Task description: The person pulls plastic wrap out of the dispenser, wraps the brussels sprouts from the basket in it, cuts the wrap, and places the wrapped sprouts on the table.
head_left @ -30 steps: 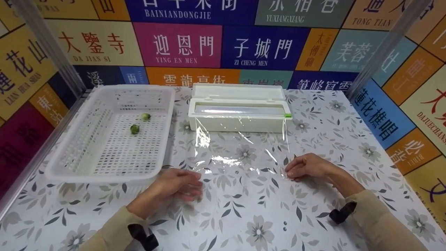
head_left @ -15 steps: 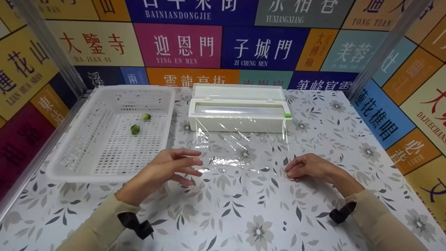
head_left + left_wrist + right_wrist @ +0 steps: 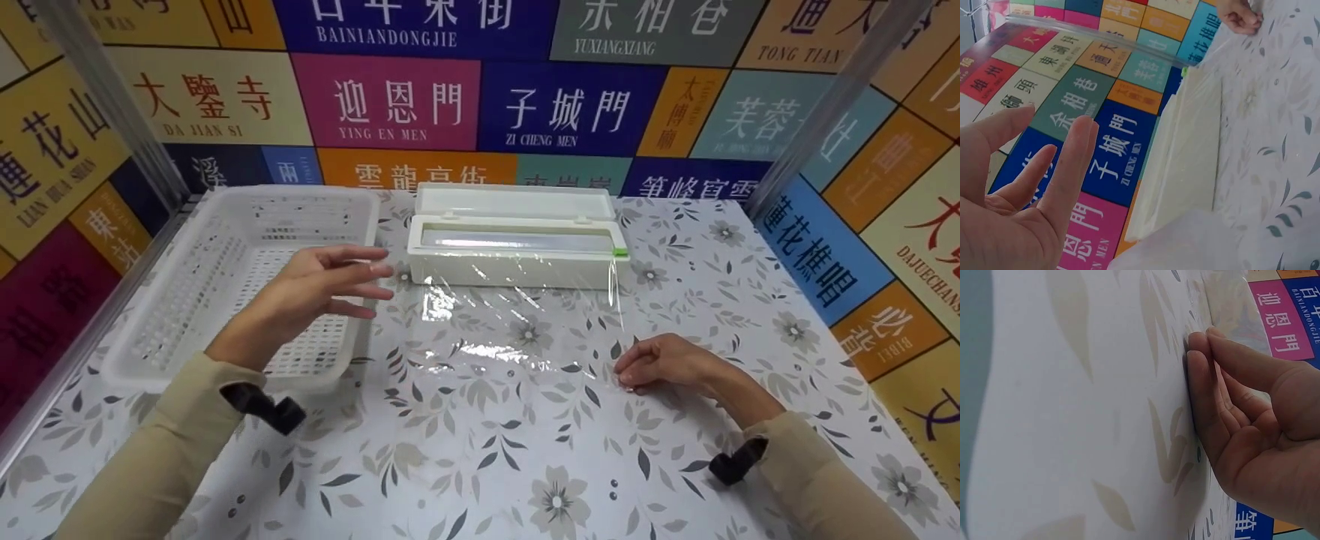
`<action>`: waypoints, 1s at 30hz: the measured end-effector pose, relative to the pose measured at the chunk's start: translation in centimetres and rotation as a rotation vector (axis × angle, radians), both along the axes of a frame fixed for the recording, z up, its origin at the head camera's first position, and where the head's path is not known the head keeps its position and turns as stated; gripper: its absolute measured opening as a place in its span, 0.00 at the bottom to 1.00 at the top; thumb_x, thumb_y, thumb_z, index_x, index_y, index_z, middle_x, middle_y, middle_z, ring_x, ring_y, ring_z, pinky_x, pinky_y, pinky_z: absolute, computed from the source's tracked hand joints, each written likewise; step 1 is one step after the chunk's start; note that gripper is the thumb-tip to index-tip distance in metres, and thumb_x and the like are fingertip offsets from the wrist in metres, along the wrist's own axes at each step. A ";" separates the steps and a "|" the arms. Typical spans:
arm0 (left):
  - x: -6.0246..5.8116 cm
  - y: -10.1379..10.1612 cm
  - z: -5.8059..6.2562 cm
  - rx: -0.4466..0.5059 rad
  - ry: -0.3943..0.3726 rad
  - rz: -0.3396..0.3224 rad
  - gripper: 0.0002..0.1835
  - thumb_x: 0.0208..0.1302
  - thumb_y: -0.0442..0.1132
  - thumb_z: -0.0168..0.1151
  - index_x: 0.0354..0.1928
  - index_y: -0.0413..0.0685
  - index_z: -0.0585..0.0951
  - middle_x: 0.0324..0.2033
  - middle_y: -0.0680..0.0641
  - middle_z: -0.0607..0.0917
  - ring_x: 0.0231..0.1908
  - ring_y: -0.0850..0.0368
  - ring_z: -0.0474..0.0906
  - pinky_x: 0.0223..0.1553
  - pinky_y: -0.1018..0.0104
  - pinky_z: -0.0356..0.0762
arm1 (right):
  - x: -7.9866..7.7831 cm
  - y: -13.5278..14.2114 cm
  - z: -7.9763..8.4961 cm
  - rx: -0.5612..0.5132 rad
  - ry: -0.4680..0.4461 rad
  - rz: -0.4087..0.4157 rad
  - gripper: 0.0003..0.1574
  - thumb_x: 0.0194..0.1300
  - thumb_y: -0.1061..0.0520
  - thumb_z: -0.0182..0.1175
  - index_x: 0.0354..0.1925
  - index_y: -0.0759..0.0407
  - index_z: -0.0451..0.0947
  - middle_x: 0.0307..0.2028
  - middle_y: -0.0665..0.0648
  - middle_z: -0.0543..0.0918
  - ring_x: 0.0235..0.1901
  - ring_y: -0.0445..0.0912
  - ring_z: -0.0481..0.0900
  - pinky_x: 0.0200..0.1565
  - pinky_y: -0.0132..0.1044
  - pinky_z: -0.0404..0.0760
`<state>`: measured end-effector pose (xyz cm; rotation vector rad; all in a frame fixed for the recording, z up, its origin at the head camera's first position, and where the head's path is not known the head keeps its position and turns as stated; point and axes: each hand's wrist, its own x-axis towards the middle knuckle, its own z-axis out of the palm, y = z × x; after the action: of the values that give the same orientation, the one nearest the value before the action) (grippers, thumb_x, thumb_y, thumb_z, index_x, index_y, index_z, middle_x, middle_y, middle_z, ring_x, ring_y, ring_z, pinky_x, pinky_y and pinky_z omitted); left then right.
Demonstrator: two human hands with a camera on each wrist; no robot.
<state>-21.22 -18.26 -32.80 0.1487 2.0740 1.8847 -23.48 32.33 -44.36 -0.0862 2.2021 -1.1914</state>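
Note:
My left hand (image 3: 300, 289) is over the right part of a white perforated plastic basket (image 3: 176, 300). Its fingers are spread and nothing is between them, as the left wrist view confirms. Clear cling film (image 3: 517, 322) stretches from a white cling film dispenser (image 3: 517, 271) toward me over the table. At the film's near right corner, my right hand (image 3: 667, 364) pinches the edge between thumb and fingers, low against the tabletop. The two small green sprouts in the basket are hidden behind my left hand.
The dispenser's lid (image 3: 514, 202) stands raised at the back, and a green slider (image 3: 620, 252) sits at its right end. A floral cloth (image 3: 555, 457) covers the table. Printed panels (image 3: 382, 97) wall off the back and sides.
My left hand has left the film's near left corner and moved up and left to over the basket, fingers spreading. The right hand has stayed in place on the film.

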 end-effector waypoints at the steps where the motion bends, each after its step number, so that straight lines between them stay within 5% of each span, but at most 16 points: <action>1: -0.4 -0.3 0.1 0.007 0.002 0.010 0.28 0.71 0.43 0.61 0.69 0.40 0.70 0.64 0.39 0.78 0.47 0.56 0.88 0.50 0.56 0.87 | 0.0 0.0 -0.1 0.002 0.001 -0.001 0.23 0.60 0.55 0.72 0.50 0.66 0.82 0.36 0.50 0.89 0.33 0.40 0.87 0.39 0.31 0.87; 15: -6.3 -4.5 -0.7 0.072 0.067 0.305 0.34 0.61 0.46 0.72 0.68 0.44 0.73 0.67 0.39 0.75 0.45 0.60 0.87 0.45 0.66 0.87 | 0.1 0.1 0.0 0.020 0.029 0.022 0.23 0.61 0.53 0.71 0.50 0.66 0.82 0.36 0.49 0.89 0.34 0.39 0.87 0.39 0.29 0.86; 30: -9.5 -8.3 -2.7 0.163 0.093 0.419 0.36 0.59 0.44 0.74 0.68 0.47 0.73 0.56 0.50 0.79 0.48 0.58 0.84 0.43 0.68 0.87 | 0.0 0.2 -0.1 0.040 0.017 0.011 0.23 0.59 0.52 0.73 0.49 0.63 0.83 0.36 0.49 0.90 0.34 0.40 0.87 0.40 0.30 0.86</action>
<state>-30.71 -26.54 -35.52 -0.1787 2.1369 2.3311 -23.50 32.55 -44.45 -0.0918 2.2364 -1.1438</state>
